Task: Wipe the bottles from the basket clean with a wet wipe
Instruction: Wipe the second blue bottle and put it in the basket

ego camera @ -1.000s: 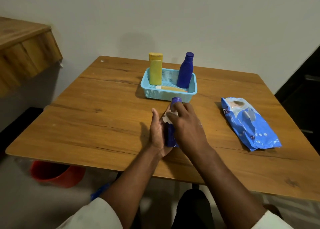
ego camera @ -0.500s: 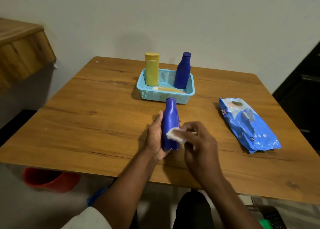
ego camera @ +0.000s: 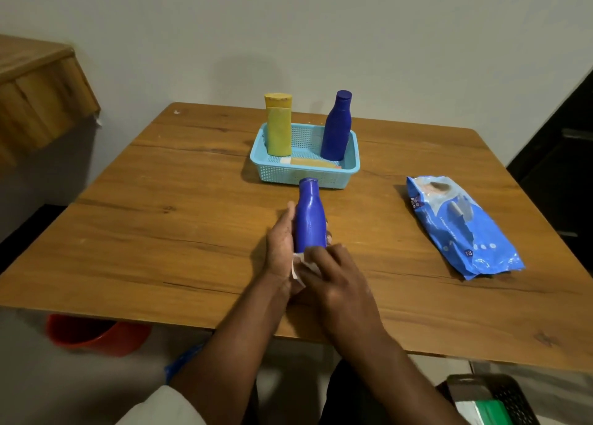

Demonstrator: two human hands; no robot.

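My left hand (ego camera: 279, 243) grips the blue bottle (ego camera: 310, 219) upright over the bench (ego camera: 167, 232), just in front of the basket (ego camera: 305, 175). My right hand (ego camera: 337, 280) pinches the wet wipe (ego camera: 296, 265) against the bottle's base.

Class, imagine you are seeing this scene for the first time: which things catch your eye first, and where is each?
At the table's near centre, the left hand grips a blue bottle while the right hand presses a white wipe to its base. Behind, a yellow bottle stands in a turquoise basket; a blue wipes pack lies right.
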